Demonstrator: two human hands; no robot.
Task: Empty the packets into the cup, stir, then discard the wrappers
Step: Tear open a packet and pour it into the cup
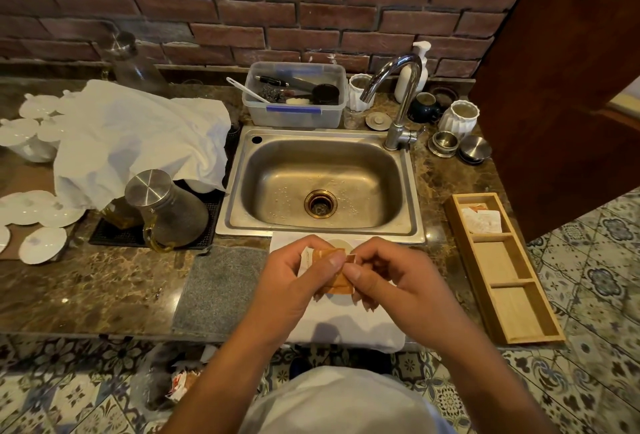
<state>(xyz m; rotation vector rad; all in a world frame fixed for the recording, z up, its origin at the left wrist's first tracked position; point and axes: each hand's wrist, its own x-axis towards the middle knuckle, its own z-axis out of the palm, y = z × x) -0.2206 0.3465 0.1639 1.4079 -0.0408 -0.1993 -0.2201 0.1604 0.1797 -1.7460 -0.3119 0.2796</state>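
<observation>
Both of my hands hold small orange and white packets (330, 271) above a white cloth (346, 326) at the counter's front edge. My left hand (294, 281) grips the packets from the left, thumb on top. My right hand (384, 278) pinches a torn corner of the top packet between thumb and forefinger. A round white cup rim (341, 244) shows just behind the packets, mostly hidden by my hands. More packets (483, 220) lie in the far compartment of a wooden tray (502, 278) on the right.
A steel sink (320, 184) with a tap (398, 94) lies right behind my hands. A glass jug (166, 208) with steel lid, white saucers (41, 243) and a white cloth heap (138, 136) fill the left. A grey mat (218, 288) lies left of my hands. Wrappers lie in a bag on the floor (180, 385).
</observation>
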